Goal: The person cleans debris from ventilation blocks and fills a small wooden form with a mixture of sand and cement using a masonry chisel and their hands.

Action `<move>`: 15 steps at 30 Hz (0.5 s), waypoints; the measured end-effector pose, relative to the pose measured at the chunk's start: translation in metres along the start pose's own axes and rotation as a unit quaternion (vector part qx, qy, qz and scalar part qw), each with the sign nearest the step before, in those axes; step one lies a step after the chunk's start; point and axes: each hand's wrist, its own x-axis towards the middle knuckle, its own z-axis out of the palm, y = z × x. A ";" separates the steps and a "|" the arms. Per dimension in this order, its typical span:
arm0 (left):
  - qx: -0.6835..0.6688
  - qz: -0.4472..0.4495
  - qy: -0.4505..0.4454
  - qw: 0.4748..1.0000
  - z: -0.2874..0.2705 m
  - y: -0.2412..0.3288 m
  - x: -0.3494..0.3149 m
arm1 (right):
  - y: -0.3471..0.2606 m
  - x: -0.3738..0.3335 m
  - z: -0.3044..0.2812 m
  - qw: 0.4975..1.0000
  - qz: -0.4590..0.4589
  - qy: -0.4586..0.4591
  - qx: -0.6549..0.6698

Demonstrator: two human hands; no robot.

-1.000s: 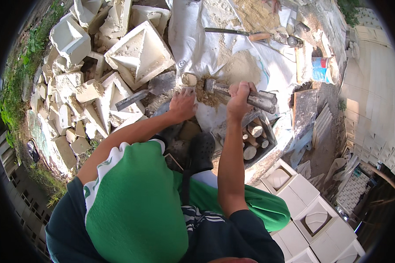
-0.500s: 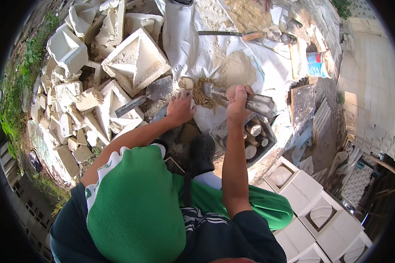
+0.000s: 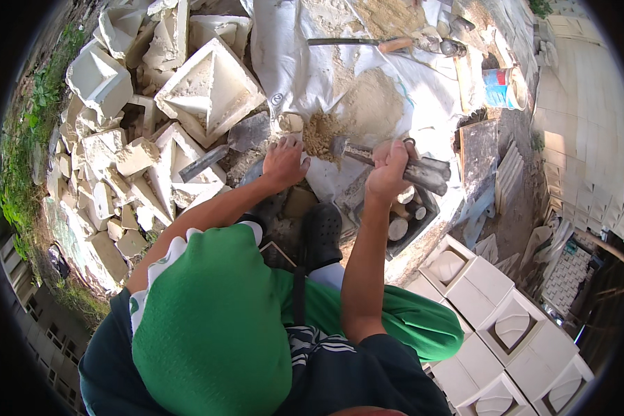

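Scooping sand was the step: your right hand (image 3: 388, 166) gripped the trowel (image 3: 367, 156), blade in the sand clump (image 3: 320, 132) at upper centre, left hand (image 3: 284, 161) cupped beside it. Next called for lifting level.

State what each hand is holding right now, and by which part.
The right hand grips a trowel by its handle, the blade in a clump of sandy mix. The left hand rests at that clump's edge; whether it holds anything cannot be told.
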 end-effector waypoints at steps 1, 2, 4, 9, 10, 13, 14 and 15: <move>-0.002 0.002 -0.007 1.000 0.000 0.001 0.001 | 0.025 -0.002 -0.004 0.999 0.008 0.040 -0.030; -0.001 0.005 -0.008 1.000 0.001 0.002 0.000 | 0.032 -0.001 0.001 0.995 0.017 0.078 -0.060; 0.018 0.005 0.002 1.000 0.002 0.003 0.000 | 0.031 0.011 -0.004 0.996 0.047 0.061 -0.038; 0.007 0.000 0.010 1.000 0.001 -0.005 0.002 | -0.022 0.020 -0.011 0.998 0.015 -0.050 0.033; 0.005 -0.003 0.002 1.000 0.001 -0.006 -0.002 | -0.037 0.019 -0.006 0.997 -0.015 -0.066 0.047; 0.000 -0.008 0.000 1.000 0.001 -0.003 -0.001 | -0.039 0.014 -0.005 0.999 -0.020 -0.037 0.034; -0.001 -0.003 0.000 1.000 0.001 -0.001 0.001 | -0.031 0.009 -0.010 0.999 -0.014 -0.031 0.034; 0.003 0.001 0.004 1.000 0.000 0.001 0.000 | -0.007 0.004 -0.017 0.998 0.007 -0.039 0.052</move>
